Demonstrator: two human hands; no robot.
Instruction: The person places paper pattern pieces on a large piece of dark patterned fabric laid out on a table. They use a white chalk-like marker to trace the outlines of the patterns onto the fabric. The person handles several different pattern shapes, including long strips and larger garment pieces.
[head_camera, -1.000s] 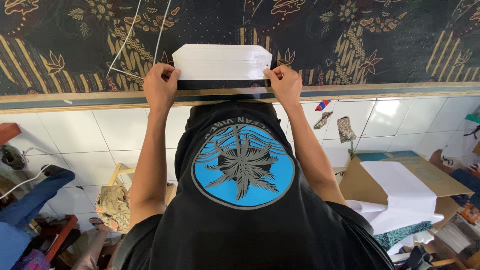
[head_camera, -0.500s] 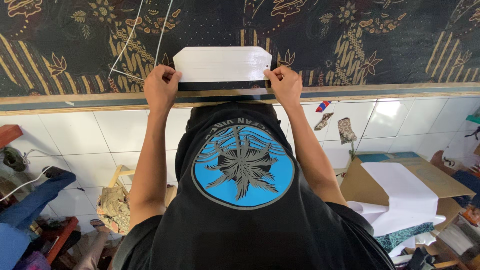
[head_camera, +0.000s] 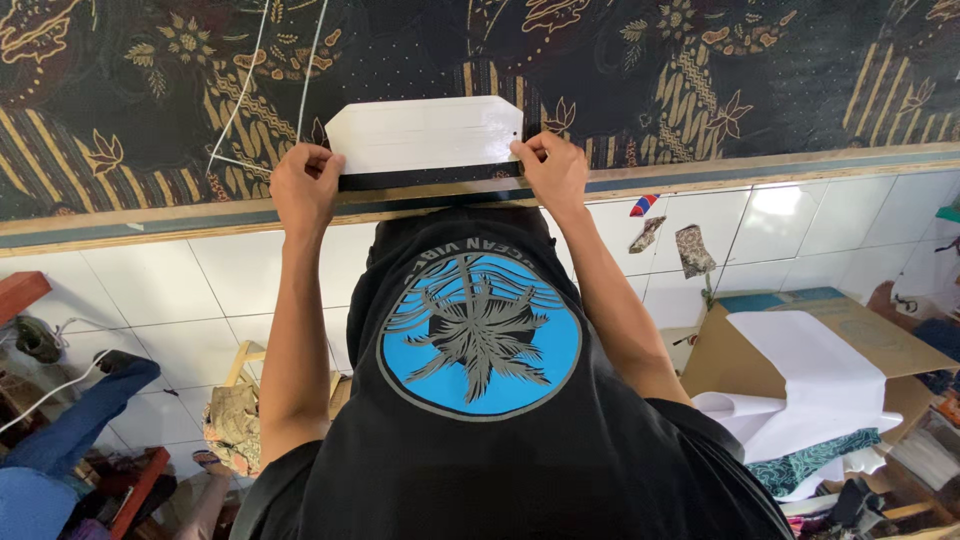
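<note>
A white card template (head_camera: 425, 133) with clipped upper corners lies on dark patterned fabric (head_camera: 650, 70) spread over a table. A narrow black strip of cloth (head_camera: 430, 178) runs along the card's near edge. My left hand (head_camera: 303, 185) pinches the strip and card at the left end. My right hand (head_camera: 552, 170) pinches them at the right end. Both hands sit just above the table's wooden edge (head_camera: 800, 165). My black shirt with a blue round print (head_camera: 480, 345) fills the lower middle.
Two white threads (head_camera: 262, 70) trail over the fabric at upper left. Below the table is a white tiled floor (head_camera: 150, 290). A cardboard box (head_camera: 870, 335) with white paper (head_camera: 810, 385) sits right. Cloth scraps (head_camera: 692, 250) lie near it. Another person's blue-trousered leg (head_camera: 70, 430) is at left.
The view has shifted slightly. Both hands stay pinching the ends of the card and strip, with hardly any movement.
</note>
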